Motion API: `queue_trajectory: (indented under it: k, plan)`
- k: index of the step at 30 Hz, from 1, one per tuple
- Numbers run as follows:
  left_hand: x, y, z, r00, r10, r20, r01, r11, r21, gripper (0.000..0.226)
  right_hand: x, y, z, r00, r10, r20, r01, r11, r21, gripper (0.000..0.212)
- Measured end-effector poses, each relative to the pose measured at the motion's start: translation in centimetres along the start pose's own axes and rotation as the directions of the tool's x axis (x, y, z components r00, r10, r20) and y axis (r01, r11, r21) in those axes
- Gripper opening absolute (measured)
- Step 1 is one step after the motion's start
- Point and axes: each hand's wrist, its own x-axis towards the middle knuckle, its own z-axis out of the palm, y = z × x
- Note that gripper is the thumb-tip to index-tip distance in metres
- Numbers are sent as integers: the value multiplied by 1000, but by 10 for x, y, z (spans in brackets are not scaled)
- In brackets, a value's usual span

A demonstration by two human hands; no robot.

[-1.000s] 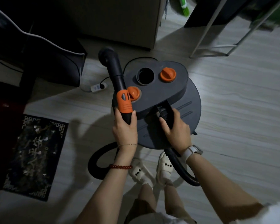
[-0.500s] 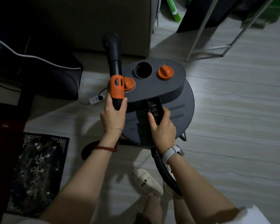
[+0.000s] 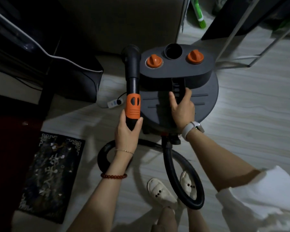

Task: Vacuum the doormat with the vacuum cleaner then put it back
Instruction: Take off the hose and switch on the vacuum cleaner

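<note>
vacuum cleaner (image 3: 177, 72) | right hand (image 3: 182, 108) grips handle | left hand (image 3: 126, 131) holds nozzle (image 3: 132, 91)

Pale wood-look floor (image 3: 258, 131) has the vacuum cleaner (image 3: 179, 91), its hose (image 3: 177, 180), dark doormat (image 3: 50, 178) and a power strip (image 3: 115, 102) on it.

The vacuum cleaner (image 3: 177, 84) is dark grey, with two orange knobs (image 3: 154, 60) on top. At its 9 o'clock, the black wand (image 3: 132, 77) carries an orange grip (image 3: 133, 106). The hose (image 3: 177, 178) is black. At 8 o'clock lies the doormat (image 3: 50, 176), black with white fret corners and pale speckles. The floor (image 3: 249, 123) is pale grey with wood grain. A green broom (image 3: 199, 15) shows at 12 o'clock. The slippers (image 3: 159, 191) are cream.
</note>
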Motion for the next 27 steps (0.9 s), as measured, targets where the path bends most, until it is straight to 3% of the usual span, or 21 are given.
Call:
queue_trajectory:
  k: [2,7,13,21,24,27]
  plan:
    - [2,1,-1,999,-35,-24,35,999,-20,39,9,-3,-1,1000,-19,0,19,1000,1,59]
    - [10,3,-2,993,-115,-11,115,993,-7,43,26,-11,-4,999,-43,15,43,999,1,58]
    - [38,28,-4,994,-90,-63,88,996,-31,41,35,-9,-10,997,-71,43,70,997,12,56]
    - [64,58,11,998,-59,6,59,998,-5,41,40,-14,-18,994,-49,98,48,999,16,57]
    - [75,64,19,999,-52,8,52,999,7,42,40,-14,-30,996,-88,-11,87,996,-24,55]
    - [86,63,25,996,-90,-25,90,996,-8,47,58,-24,-44,940,-307,-150,292,950,-112,33]
